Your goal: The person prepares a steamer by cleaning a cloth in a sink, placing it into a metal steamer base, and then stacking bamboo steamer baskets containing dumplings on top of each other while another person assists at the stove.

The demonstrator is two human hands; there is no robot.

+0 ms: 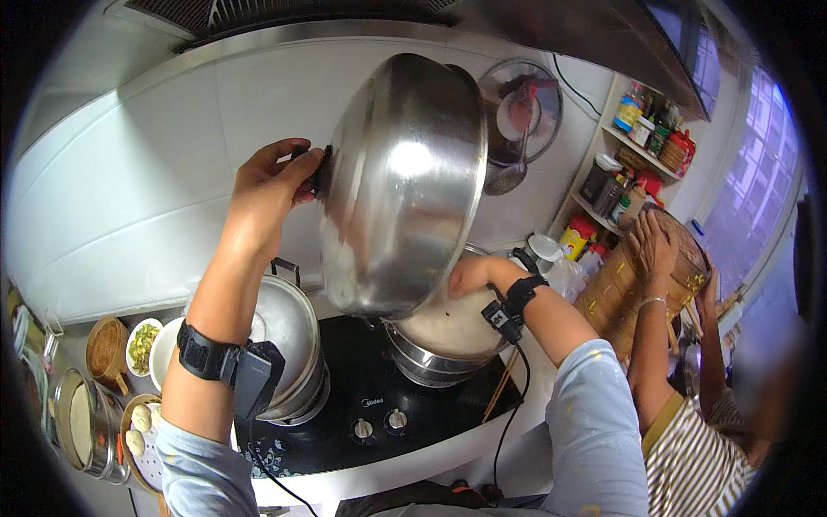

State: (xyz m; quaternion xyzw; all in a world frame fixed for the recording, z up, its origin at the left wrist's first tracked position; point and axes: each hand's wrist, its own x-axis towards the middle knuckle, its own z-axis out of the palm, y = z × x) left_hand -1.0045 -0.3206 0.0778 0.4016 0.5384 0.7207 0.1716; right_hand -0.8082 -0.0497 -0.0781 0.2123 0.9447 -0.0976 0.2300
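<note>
My left hand grips the black knob of a large domed stainless steel lid, which is tilted steeply on its side over the right burner. Below the lid, a metal steamer pot stands on the black glass gas hob, with a pale, cloth-like surface showing in its top. My right hand reaches in over this pot behind the lid's rim; its fingers are hidden, so what it touches does not show. A second pot with a closed metal lid stands on the left burner.
Another person's hands hold a stack of bamboo steamers at the right. Shelves of bottles stand behind. Left are a wicker basket, a plate of chopped food and a tray with dough pieces. Chopsticks lie beside the right pot.
</note>
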